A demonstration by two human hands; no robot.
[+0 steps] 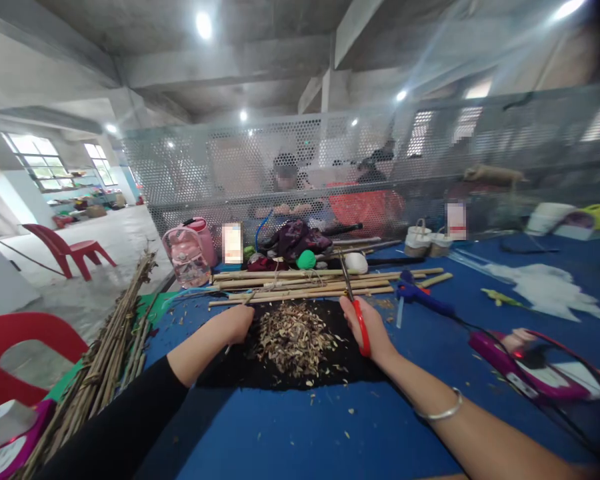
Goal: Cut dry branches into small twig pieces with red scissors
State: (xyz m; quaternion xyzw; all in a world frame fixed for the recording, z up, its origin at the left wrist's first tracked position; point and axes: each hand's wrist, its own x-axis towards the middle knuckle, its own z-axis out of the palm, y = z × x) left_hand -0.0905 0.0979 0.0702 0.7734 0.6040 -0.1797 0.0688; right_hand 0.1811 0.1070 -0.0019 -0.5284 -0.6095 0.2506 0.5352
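Note:
My right hand (373,328) is closed around red-handled scissors (363,328), their metal blades pointing up and away from me. My left hand (241,324) is closed at the left edge of a black cloth (230,375). What looks like a thin twig (228,349) sticks out of that fist; the fingers hide most of it. Between both hands, a loose heap of brown and pale chips (297,340) lies on the cloth. Some chips (351,411) are scattered over the blue table (290,440) near me.
Long pale sticks (305,283) lie behind the cloth, beside green yarn (307,259) and a white ball (356,263). A blue glue gun (423,293) and purple power strip (525,370) are on the right. Bundled twigs (105,353) stand left. People sit beyond the perforated screen (220,160).

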